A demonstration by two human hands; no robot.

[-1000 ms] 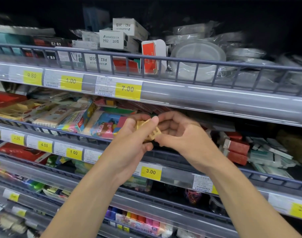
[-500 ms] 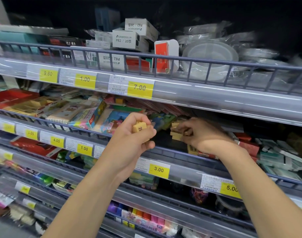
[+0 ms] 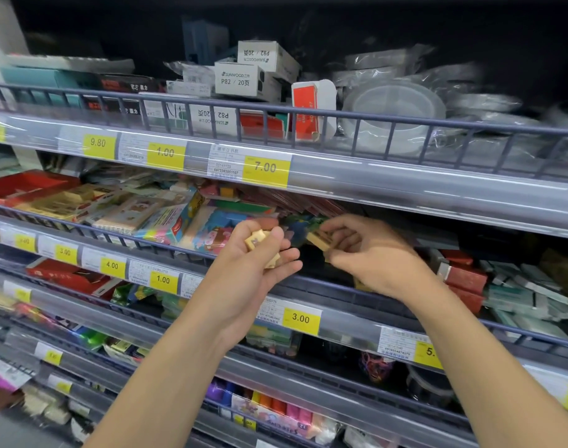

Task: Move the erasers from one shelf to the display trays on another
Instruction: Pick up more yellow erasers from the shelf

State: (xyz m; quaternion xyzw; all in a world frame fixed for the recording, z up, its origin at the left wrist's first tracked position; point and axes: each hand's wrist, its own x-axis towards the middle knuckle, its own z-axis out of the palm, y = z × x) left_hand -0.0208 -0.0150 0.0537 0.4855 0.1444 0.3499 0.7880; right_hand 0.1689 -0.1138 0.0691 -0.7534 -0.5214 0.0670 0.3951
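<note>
My left hand (image 3: 260,257) is raised in front of the second shelf and holds a few small tan erasers (image 3: 257,239) in its curled fingers and palm. Just to its right, my right hand (image 3: 370,253) pinches another tan eraser (image 3: 321,239) between thumb and fingers, close to the left hand's fingertips. Both hands hover above the dark wire rail of that shelf (image 3: 324,287). A bit of yellow, perhaps another eraser (image 3: 360,283), shows on the shelf under my right wrist, blurred.
Colourful stationery packs (image 3: 166,218) fill the second shelf to the left. Red and teal boxes (image 3: 463,276) lie to the right. White boxes (image 3: 240,79) and clear plastic lids (image 3: 395,105) sit on the top shelf. Yellow price tags line each rail.
My right hand went to the shelf at the right, picked up an eraser, and has come back toward my left hand, which stayed raised holding its erasers.
</note>
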